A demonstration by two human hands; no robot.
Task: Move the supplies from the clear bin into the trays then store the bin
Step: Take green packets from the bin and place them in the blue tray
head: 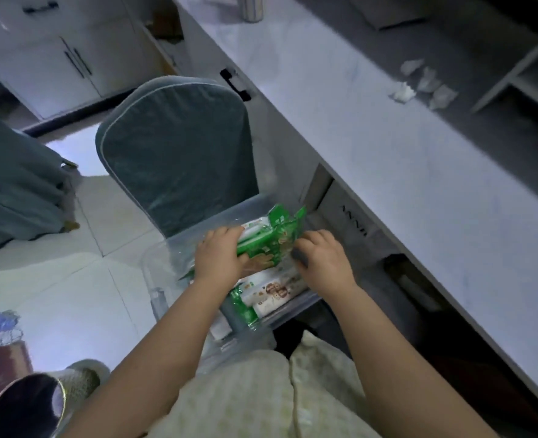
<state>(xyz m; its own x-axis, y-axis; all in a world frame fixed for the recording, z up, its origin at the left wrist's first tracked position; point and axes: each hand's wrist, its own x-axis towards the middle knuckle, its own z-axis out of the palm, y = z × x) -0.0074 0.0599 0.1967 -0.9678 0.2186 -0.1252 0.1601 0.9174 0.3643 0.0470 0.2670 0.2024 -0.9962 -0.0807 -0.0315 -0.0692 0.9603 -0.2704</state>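
Observation:
A clear plastic bin [158, 279] sits low in front of my knees, beside the counter. Inside it lie several green-and-white snack packets [271, 294]. My left hand [222, 256] grips a bundle of green packets [269, 238] from the left side, lifted a little above the others. My right hand [323, 259] presses against the same bundle from the right, fingers curled. No trays show in this view.
A long pale counter [388, 147] runs along the right, with crumpled white wrappers [419, 85] on it. A chair in a grey-green cover [179, 153] stands just behind the bin. White cabinets [56, 52] line the far wall. A shiny metal container [24, 406] sits at bottom left.

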